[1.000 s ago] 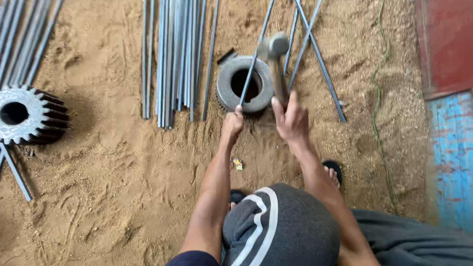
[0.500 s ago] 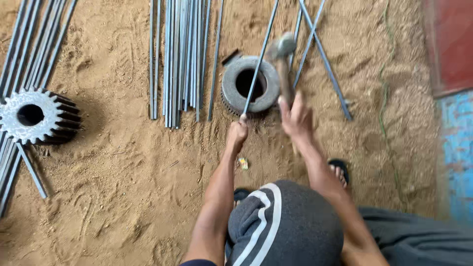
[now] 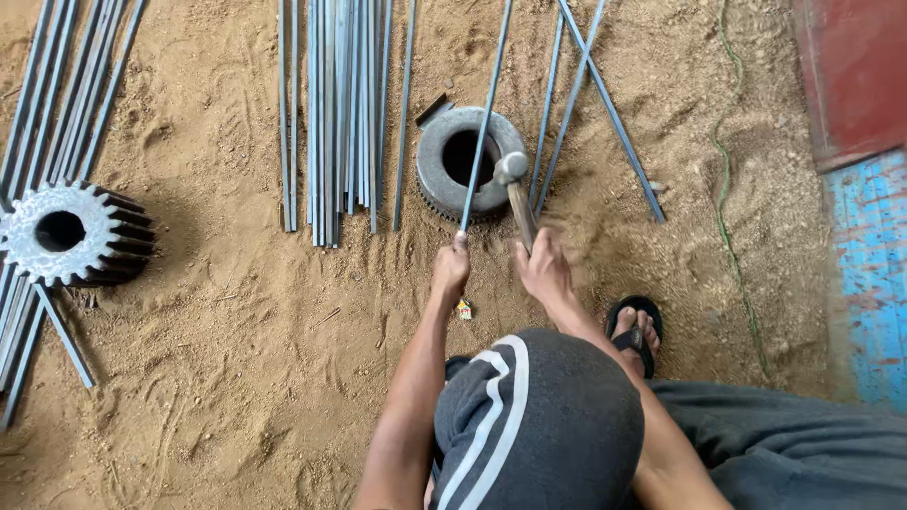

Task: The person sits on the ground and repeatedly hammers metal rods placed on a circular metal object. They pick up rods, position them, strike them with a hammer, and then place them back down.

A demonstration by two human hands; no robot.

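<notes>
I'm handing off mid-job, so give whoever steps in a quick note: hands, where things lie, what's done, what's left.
Left hand: shut on the near end of a steel rod that lies across the ring gear on the sand.
Right hand: shut on the hammer, its head over the ring's right rim, beside the rod.
Main rod bundle lies left of the ring; three loose rods lie right of it; a toothed gear lies far left.
Done: rod set across the ring.
Left: cannot tell how much hammering the rod needs.

Left hand: fist closed — arm stretched forward, nearly straight.
Right hand: fingers clenched — forearm angled inward, elbow bent.
</notes>
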